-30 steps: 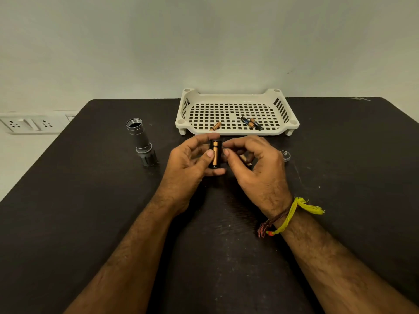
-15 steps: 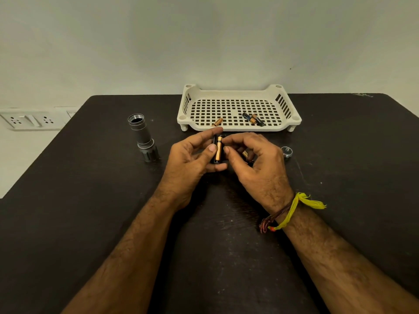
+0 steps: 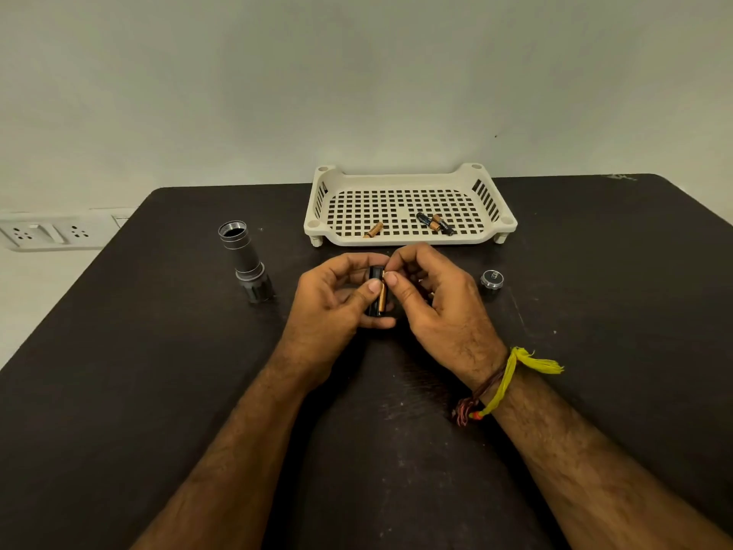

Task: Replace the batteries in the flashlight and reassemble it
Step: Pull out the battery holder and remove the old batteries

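we start with the dark table (image 3: 119, 391), where everything for the job is spread out. at its far edge sits the white slotted tray (image 3: 408, 180), holding three loose batteries: one copper-coloured battery (image 3: 373, 229) near the front left and a pair of batteries (image 3: 434, 223) lying together to the right. whether those are the spent cells or spares we cannot tell.

to our left the flashlight body (image 3: 246, 264) stands head down, its threaded end open upward, so it is disassembled and empty as far as we can see. to our right, well apart from it, the tail cap (image 3: 492, 279) rests on the table, not yet screwed back.

in the middle our left hand (image 3: 333, 307) is wrapped around the black battery holder (image 3: 375, 291), thumb pressed on its front. our right hand (image 3: 432, 299) has thumb and forefinger pinched together at the top end of a copper battery (image 3: 382, 297), which lies along a slot of the holder. whether it is fully seated is hard to tell.

by our judgement we are mid-way: the light is opened and the holder is out, and loading cells is in hand. how many slots are filled is hidden by our fingers. left to do: finish loading, slide the holder into the body, and thread the cap on.
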